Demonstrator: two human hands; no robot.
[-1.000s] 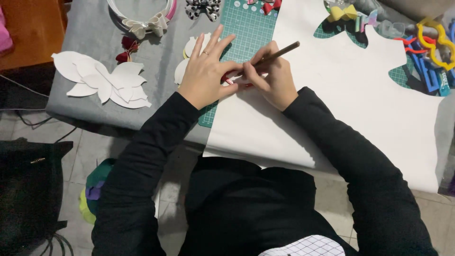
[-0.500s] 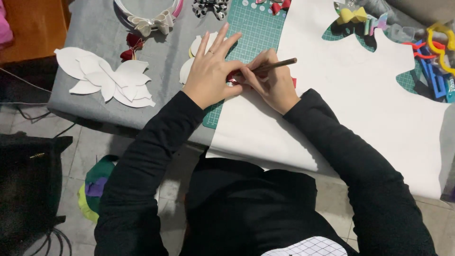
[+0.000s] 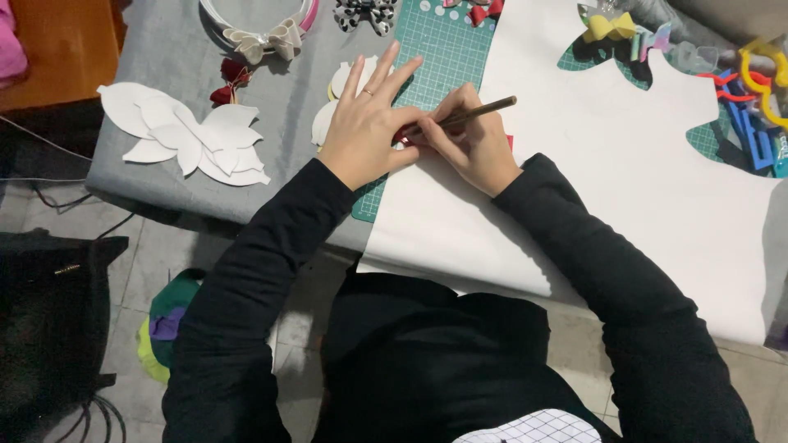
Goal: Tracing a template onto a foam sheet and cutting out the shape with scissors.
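My left hand (image 3: pixel 367 125) lies flat, fingers spread, pressing a small red piece (image 3: pixel 401 136) onto the big white sheet (image 3: pixel 599 189) at the edge of the green cutting mat (image 3: pixel 447 49). My right hand (image 3: pixel 470 141) grips a brown pencil (image 3: pixel 476 111), whose tip is at the red piece beside my left thumb. Most of the red piece is hidden under my hands.
White cut-out petal shapes (image 3: pixel 185 135) lie on the grey table (image 3: pixel 156 176) to the left, with more white shapes (image 3: pixel 335 98) by my left hand. Headbands and bows (image 3: pixel 263 33) sit at the back. Coloured bows (image 3: pixel 607 26) and plastic templates (image 3: pixel 751 90) are at the right.
The view has drifted a little. The pencil has tilted slightly flatter while both hands stay on the same spot.
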